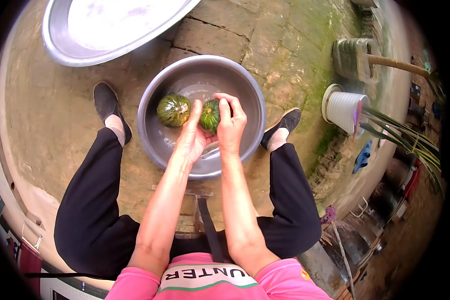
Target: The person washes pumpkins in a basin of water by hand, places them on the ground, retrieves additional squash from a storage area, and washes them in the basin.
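A grey metal basin stands on the ground between my feet, with some water in its bottom. Over it, a round green striped squash is held between my two hands. My left hand cups it from the left and below, thumb pointing up along its side. My right hand wraps the right side with curled fingers. A second squash, dark green and glossy wet, sits in the basin just left of my left hand. Part of the held squash is hidden behind my fingers.
A larger metal basin stands at the upper left. To the right are a plastic container and a white ribbed bucket with long-leaved stalks. My dark shoes flank the basin on the mossy paving.
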Motion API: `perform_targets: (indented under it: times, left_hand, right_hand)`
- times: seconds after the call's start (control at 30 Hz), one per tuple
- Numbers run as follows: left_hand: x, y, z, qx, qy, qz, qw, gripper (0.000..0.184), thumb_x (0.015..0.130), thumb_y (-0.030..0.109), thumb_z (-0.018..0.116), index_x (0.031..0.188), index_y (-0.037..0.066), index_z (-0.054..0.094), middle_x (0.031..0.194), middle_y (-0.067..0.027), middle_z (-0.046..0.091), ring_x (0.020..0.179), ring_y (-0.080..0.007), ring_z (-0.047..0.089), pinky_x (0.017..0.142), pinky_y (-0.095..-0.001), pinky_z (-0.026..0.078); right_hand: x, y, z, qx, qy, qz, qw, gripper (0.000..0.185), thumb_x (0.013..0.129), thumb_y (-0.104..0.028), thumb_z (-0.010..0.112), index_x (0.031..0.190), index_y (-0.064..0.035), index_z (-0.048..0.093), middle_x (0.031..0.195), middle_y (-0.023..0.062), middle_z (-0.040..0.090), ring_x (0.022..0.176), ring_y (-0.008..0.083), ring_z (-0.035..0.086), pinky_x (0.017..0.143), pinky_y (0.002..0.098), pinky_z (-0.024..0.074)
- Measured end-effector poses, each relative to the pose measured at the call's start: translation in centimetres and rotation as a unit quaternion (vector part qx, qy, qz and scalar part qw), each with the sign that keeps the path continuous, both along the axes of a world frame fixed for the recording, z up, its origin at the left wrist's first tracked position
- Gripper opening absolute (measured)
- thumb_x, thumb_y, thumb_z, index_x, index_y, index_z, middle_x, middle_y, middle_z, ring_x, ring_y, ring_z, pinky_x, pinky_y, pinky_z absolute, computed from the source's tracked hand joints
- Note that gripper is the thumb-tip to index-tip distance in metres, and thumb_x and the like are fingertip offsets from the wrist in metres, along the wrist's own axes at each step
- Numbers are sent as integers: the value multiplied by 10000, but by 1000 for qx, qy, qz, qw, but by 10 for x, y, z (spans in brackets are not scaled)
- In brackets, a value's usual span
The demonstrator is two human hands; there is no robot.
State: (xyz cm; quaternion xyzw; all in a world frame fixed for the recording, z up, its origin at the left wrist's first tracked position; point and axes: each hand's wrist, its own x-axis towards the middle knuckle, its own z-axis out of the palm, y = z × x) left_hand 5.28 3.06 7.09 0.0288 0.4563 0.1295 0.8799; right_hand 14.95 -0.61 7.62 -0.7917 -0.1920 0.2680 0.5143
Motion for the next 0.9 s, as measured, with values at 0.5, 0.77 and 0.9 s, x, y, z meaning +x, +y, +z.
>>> perform_targets:
  times: [0.5,0.77,0.9]
  left_hand:
    - [10,22,33,443,66,-234,863,720,724,304,926,1262,-39,593,1153,-94,671,1052,-167,645,952,-326,521]
    - [15,6,28,487,102,-241,833,788,707,288,939,1303,-57,556,1170,-150,664,1103,-214,645,984,-357,516]
    - [17,14,34,554,106,-248,788,868,645,258,949,1353,-33,538,1216,-159,649,1177,-248,621,1041,-378,480]
  right_hand:
    - [52,-14,16,161,358,106,913,346,974,-194,524,1045,79,724,1127,206,722,1166,306,654,1071,410,465]
    - [57,-29,18,121,303,73,942,380,1023,-259,516,1112,54,710,1157,172,716,1155,251,648,1045,374,474]
    - [63,-22,25,90,315,99,940,415,1048,-268,479,1155,68,699,1173,155,711,1096,207,661,994,336,503]
